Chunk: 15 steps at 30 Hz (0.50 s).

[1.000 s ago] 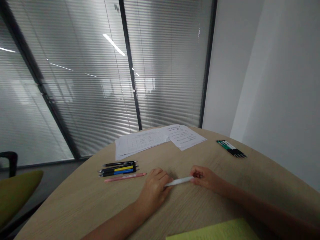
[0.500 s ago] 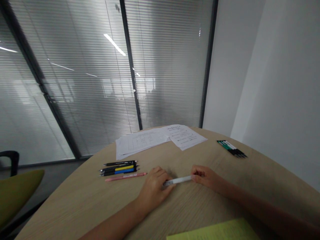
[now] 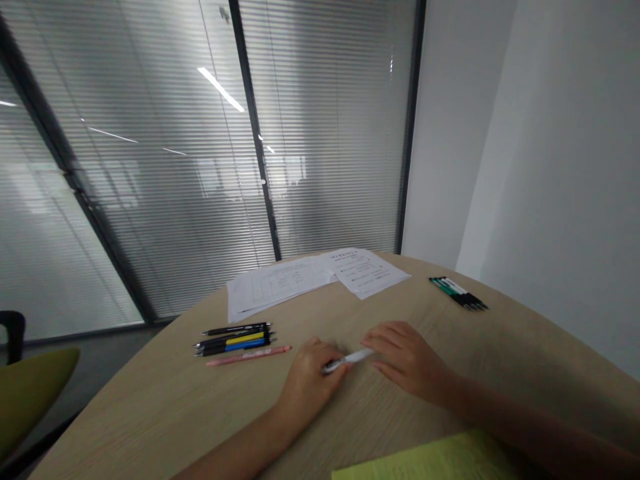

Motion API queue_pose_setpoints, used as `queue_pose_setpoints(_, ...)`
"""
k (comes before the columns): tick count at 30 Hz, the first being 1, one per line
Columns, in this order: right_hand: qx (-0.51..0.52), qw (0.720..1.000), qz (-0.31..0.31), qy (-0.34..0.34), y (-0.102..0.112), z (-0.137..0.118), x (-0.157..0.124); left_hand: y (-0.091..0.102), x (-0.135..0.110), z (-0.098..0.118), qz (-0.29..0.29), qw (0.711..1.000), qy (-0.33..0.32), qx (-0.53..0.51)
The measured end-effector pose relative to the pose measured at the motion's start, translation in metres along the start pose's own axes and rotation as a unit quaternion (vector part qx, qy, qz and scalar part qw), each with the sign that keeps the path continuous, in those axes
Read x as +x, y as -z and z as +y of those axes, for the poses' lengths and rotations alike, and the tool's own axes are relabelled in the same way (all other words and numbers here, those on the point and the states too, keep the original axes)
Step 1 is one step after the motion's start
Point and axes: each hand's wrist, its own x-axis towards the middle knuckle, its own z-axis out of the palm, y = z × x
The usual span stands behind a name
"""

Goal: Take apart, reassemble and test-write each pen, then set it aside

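A white pen lies across the wooden table between my two hands. My left hand is closed round its left end. My right hand has its fingers stretched out over the pen's right end, covering it, with the fingertips resting on or just above the pen. Whether those fingers grip the pen I cannot make out.
A row of pens and a pink pen lie left of my hands. Printed sheets sit at the far edge, more pens at the right. A yellow-green sheet is nearest me; a chair stands left.
My right hand slid left along the white pen and its fingers opened out over it. The visible stretch of pen got shorter. My left hand kept its hold.
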Motion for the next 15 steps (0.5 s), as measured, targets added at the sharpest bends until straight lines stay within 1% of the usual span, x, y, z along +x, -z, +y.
queue_pose_setpoints(2, -0.043, 0.997, 0.008, 0.069, 0.004, -0.012, 0.003, -0.002, -0.002, 0.009, -0.005, 0.999, 0.040, -0.022)
queue_pose_setpoints(4, -0.071, 0.991, 0.021, 0.115, 0.008, -0.022, 0.005, -0.004, -0.004, 0.019, -0.011, 0.997, 0.070, -0.045)
queue_pose_setpoints(6, -0.084, 0.986, 0.024, 0.141, 0.011, -0.029, 0.007, -0.005, -0.005, 0.026, -0.028, 0.993, 0.095, -0.064)
queue_pose_setpoints(8, -0.078, 0.984, 0.013, 0.158, 0.014, -0.032, 0.007, -0.005, -0.005, 0.031, -0.050, 0.988, 0.121, -0.084)
queue_pose_setpoints(10, -0.058, 0.985, -0.001, 0.165, 0.017, -0.032, 0.008, -0.004, -0.004, 0.034, -0.071, 0.981, 0.147, -0.105)
queue_pose_setpoints(12, -0.040, 0.987, -0.009, 0.154, 0.017, -0.027, 0.008, -0.002, -0.003, 0.036, -0.075, 0.974, 0.167, -0.133)
queue_pose_setpoints(14, -0.031, 0.992, -0.011, 0.120, 0.017, -0.016, 0.009, 0.000, -0.004, 0.037, -0.052, 0.974, 0.161, -0.148)
queue_pose_setpoints(15, -0.026, 0.996, -0.011, 0.089, 0.017, -0.009, 0.009, 0.001, -0.005, 0.038, -0.034, 0.978, 0.146, -0.143)
